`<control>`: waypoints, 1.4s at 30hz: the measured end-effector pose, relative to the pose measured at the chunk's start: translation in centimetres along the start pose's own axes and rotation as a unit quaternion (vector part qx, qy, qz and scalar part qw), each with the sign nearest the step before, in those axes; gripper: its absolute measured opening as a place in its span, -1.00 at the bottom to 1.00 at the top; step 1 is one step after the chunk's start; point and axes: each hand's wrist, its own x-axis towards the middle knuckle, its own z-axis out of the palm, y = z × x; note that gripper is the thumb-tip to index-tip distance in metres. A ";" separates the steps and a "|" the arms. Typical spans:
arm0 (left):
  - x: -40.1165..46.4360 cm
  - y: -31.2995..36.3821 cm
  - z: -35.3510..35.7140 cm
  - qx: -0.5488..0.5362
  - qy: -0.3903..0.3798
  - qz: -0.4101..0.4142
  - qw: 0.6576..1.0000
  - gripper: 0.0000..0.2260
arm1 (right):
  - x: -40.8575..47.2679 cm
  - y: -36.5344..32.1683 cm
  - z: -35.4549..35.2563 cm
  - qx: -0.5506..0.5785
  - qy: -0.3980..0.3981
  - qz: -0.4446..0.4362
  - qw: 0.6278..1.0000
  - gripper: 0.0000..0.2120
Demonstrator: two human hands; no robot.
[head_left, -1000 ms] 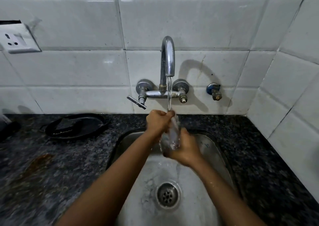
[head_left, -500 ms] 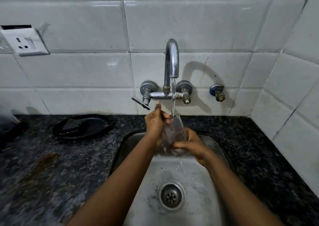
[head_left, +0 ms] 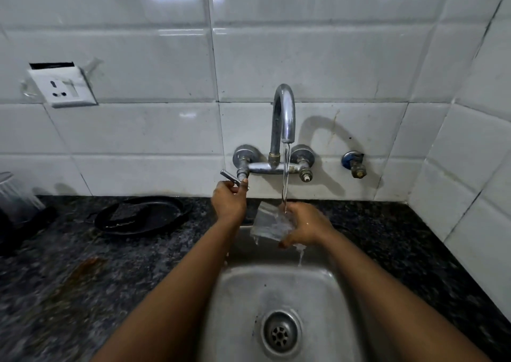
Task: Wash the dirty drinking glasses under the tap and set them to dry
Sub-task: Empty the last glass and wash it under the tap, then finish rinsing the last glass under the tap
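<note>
A clear drinking glass [head_left: 269, 223] lies tilted over the back of the steel sink [head_left: 276, 287], gripped by my right hand [head_left: 307, 227]. Water runs from the chrome tap [head_left: 284, 115] onto my right hand and the glass, and spills off into the sink. My left hand [head_left: 229, 200] is up at the tap's left lever handle [head_left: 230, 178], fingers pinched around it. The glass is partly hidden by my right fingers.
A black pan [head_left: 143, 213] sits on the dark granite counter [head_left: 83, 278] left of the sink. A ribbed clear container [head_left: 13, 196] stands at the far left edge. A wall socket [head_left: 63, 86] hangs on the tiles. The drain [head_left: 280, 332] is near the front.
My left hand has let go of the glass and risen to the tap's lever handle. My right hand alone now holds the glass, tipped to the left under the stream.
</note>
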 end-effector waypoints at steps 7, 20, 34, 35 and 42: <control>1.9 -1.1 0.9 0.123 0.009 0.047 0.991 -0.69 | 0.9 -1.8 0.2 -0.105 0.012 -0.029 0.994 -0.51; 0.9 -1.0 -1.5 0.395 -0.042 0.228 0.889 -0.65 | -1.3 -4.5 0.1 -0.085 0.018 -0.016 0.996 -0.41; -5.2 -12.7 -26.5 0.254 0.035 -0.061 0.965 -0.79 | -4.2 -18.6 2.0 -0.093 0.097 -0.255 0.958 -0.44; -4.8 -13.7 -28.5 0.255 0.050 -0.070 0.963 -0.78 | -3.9 -20.1 2.9 -0.081 0.111 -0.264 0.955 -0.46; 0.6 -21.8 -41.3 0.269 0.188 -0.085 0.941 -0.79 | 0.4 -31.5 10.9 0.071 0.122 -0.291 0.946 -0.40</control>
